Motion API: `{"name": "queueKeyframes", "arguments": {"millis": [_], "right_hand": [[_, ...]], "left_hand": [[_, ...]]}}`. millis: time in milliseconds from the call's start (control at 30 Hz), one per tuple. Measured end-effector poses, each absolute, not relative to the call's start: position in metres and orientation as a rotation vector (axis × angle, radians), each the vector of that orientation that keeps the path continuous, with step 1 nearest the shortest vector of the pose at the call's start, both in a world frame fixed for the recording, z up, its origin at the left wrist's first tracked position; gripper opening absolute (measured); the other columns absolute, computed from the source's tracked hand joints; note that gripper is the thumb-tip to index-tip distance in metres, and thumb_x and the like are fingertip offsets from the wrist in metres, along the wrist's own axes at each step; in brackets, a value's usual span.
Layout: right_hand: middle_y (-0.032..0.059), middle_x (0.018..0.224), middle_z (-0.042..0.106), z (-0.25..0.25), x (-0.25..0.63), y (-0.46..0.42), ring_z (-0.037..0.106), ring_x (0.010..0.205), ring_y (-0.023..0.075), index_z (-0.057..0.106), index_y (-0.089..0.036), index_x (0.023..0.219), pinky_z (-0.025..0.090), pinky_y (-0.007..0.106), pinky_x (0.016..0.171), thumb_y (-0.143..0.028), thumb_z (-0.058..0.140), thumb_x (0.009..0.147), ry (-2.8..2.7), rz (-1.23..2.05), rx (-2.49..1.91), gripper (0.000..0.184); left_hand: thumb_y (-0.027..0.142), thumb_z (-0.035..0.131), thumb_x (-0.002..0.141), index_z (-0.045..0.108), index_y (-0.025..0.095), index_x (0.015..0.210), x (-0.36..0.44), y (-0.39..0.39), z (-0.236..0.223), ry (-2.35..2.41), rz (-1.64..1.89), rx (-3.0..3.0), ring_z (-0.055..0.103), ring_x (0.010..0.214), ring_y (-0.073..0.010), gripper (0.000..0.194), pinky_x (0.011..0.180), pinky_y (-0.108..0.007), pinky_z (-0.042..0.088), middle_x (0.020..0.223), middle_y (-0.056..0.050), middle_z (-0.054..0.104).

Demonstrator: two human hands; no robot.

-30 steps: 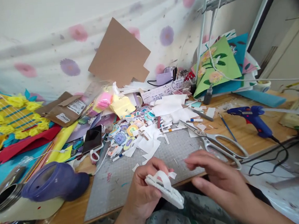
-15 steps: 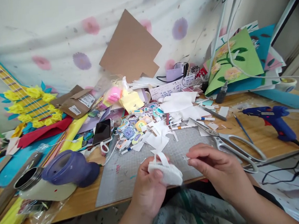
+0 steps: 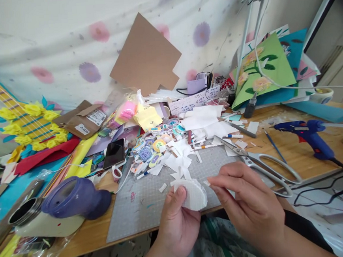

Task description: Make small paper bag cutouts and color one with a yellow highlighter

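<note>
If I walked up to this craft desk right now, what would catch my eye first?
Probably the two hands at the near edge: the left hand grips a white round foam piece while the right hand pinches at its edge. Just behind them lies a heap of white paper scraps and colourful stickers on the grey cutting mat, with big scissors to the right and a blue glue gun beyond.

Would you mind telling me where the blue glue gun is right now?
In the head view, the blue glue gun lies at the right on the wooden table, beyond the large scissors.
</note>
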State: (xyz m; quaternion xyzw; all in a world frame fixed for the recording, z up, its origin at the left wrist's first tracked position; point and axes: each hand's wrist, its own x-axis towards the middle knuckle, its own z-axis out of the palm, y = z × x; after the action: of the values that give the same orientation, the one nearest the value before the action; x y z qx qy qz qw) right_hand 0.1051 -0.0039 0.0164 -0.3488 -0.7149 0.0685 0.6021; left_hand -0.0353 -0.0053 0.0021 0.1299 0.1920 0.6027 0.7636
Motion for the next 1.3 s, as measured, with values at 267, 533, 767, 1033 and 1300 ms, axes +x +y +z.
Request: {"name": "queueKeyframes", "arguments": {"millis": [267,533,767,1033,1300], "right_hand": [[0.0073,0.088,0.054,0.017,0.11,-0.001,0.05,0.081,0.0189,0.063,-0.01,0.104,0.043,0.034,0.071,0.006,0.052,0.083,-1.819,0.184,-0.63,0.029],[0.0096,0.104,0.057,0.008,0.123,-0.003,0.054,0.093,0.0232,0.058,-0.016,0.124,0.042,0.041,0.081,0.003,0.046,0.086,-1.884,0.051,-0.621,0.044],[0.0052,0.095,0.06,-0.013,0.17,0.019,0.059,0.086,0.021,0.064,-0.023,0.104,0.046,0.033,0.074,-0.016,0.054,0.09,-1.733,0.0,-1.129,0.018],[0.0077,0.09,0.063,-0.035,0.144,0.033,0.059,0.083,0.0217,0.066,-0.019,0.095,0.05,0.034,0.072,-0.015,0.048,0.092,-2.153,0.259,-1.078,0.019],[0.0053,0.092,0.061,-0.018,0.069,0.059,0.056,0.087,0.0207,0.07,-0.018,0.094,0.046,0.032,0.076,-0.004,0.058,0.085,-2.462,0.456,-1.091,0.02]], "left_hand": [[0.019,0.083,0.067,0.074,0.017,0.078,-0.037,-0.006,0.004,0.415,1.299,0.295,0.07,0.079,-0.0146,0.014,0.067,-0.018,0.057,0.081,-0.003,0.075],[0.017,0.086,0.063,0.072,0.018,0.072,-0.041,-0.005,0.003,0.47,1.338,0.266,0.069,0.072,-0.0141,0.017,0.066,-0.02,0.057,0.078,-0.003,0.075],[0.023,0.09,0.053,0.07,0.023,0.085,-0.084,-0.002,-0.002,0.718,1.521,0.27,0.068,0.069,-0.0189,0.037,0.055,-0.029,0.058,0.079,0.001,0.074],[0.022,0.088,0.056,0.066,0.016,0.077,-0.14,0.001,0.008,0.976,1.85,0.54,0.052,0.054,-0.0083,0.031,0.042,-0.014,0.044,0.068,0.004,0.062],[0.021,0.084,0.06,0.064,0.013,0.073,-0.15,-0.003,0.0,1.189,1.649,0.696,0.035,0.047,-0.0038,0.024,0.039,-0.012,0.032,0.061,0.004,0.054]]}}
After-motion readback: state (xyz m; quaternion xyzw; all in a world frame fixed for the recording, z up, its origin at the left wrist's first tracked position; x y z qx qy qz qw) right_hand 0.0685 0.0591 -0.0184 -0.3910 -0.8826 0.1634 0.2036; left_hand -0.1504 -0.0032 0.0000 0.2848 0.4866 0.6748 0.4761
